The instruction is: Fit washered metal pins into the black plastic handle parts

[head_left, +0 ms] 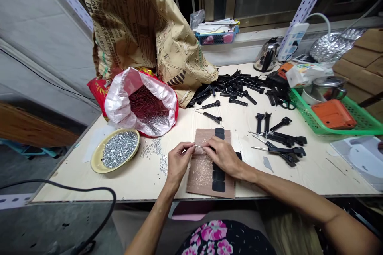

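A thin metal rod (198,146) runs across the small gap between the two hands, over the upper part of a brown board. The left hand (180,160) is closed to a pinch, thumb and forefinger on the rod's left end. The right hand (223,154) is also drawn in, its fingertips at the rod's other end; whether it has anything more in its grasp cannot be told, as the fingers hide it.

Directly beneath the hands lies the brown board (199,179), strewn with pale flecks, with a column of black pads (218,175) along its right side, partly covered by the right hand.

Just left of the left hand, small metal pieces (152,149) are scattered on the desk (134,185); farther left, a yellow bowl (97,160) is heaped with similar bits. Beyond it, to the left and ahead of the hands, a red and white bag (119,97) gapes open on many thin rods, before a tall brown paper sack (173,44).

Straight ahead of the hands lie two black handles with rods (212,117), with a pile of black handles (235,83) behind. Right of the hands, above the right forearm, is another group of black handles (279,139), and beyond it a green basket (311,121).
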A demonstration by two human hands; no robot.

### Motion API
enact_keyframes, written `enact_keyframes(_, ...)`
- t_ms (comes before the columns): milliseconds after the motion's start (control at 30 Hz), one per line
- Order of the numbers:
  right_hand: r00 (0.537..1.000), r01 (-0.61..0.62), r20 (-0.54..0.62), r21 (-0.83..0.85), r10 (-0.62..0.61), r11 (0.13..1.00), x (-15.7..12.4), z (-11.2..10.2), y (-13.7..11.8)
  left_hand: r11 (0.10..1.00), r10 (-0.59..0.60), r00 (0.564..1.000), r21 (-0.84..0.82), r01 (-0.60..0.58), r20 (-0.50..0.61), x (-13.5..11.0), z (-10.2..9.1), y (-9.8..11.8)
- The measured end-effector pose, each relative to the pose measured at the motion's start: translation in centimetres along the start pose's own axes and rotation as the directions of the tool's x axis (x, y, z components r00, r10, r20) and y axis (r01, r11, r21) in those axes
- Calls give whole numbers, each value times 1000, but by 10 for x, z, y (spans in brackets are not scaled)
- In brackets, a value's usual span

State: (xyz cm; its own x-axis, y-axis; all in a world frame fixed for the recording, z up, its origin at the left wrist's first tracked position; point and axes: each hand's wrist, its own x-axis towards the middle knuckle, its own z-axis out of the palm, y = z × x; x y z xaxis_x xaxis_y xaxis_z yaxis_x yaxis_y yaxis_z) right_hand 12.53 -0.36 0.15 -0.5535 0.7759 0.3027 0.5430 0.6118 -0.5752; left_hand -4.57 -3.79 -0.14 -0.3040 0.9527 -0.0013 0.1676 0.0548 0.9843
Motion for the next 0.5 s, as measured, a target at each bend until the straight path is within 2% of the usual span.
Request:
enact_keyframes(67, 1000, 13, -18, 27, -12, 1000, 0, 0, 5, 978, -113, 992, -168, 121, 52, 5, 4, -3)
enact_keyframes(133, 999, 20, -35, 29, -19, 999, 1, -2, 10, 911, -204, 971, -337, 236, 128, 9, 7, -5)
enact_keyframes(200, 999, 14, -39, 54, -12, 998, 0, -4, 13, 845, -266, 945, -426, 323, 188, 11, 11, -6)
enact_keyframes(267, 999, 2, -37, 53, 0, 999, -2, -8, 14, 839, -288, 940, -424, 341, 185, 11, 15, -5)
enact_keyframes(400, 999, -24, -31, -44, 22, 999, -6, -12, 14, 908, -229, 967, -333, 255, 116, 9, 22, -2)
enact_keyframes(500, 999, -41, -33, -20, 41, 999, -7, -14, 15, 872, -265, 952, -383, 306, 156, 10, 26, -2)
